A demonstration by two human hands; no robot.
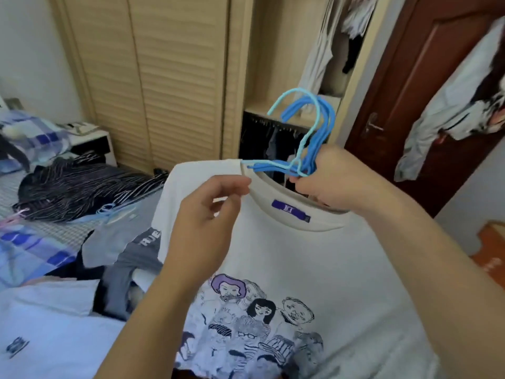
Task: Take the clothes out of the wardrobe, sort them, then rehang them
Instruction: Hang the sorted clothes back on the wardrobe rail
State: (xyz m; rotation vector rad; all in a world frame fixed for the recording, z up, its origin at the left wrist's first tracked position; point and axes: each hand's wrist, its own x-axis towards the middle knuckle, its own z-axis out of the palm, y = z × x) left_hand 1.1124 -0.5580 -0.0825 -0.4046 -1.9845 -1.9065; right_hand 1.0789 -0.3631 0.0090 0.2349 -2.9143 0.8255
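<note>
A white T-shirt (295, 258) with a print of drawn faces and a purple neck label hangs in front of me. My right hand (333, 181) grips a bunch of blue hangers (314, 138) at their necks, just above the collar, hooks pointing up. One hanger arm runs left into the collar. My left hand (210, 214) pinches the collar's left edge between thumb and fingers. Behind, the wardrobe (295, 105) stands open, with light clothes on the upper rail and dark clothes below.
A bed at the left holds a heap of clothes (82, 192), striped, grey and white, plus hangers. Slatted wardrobe doors (153, 77) are at the back. A brown door (396, 91) at the right carries hanging garments. An orange box (489, 250) sits at the right edge.
</note>
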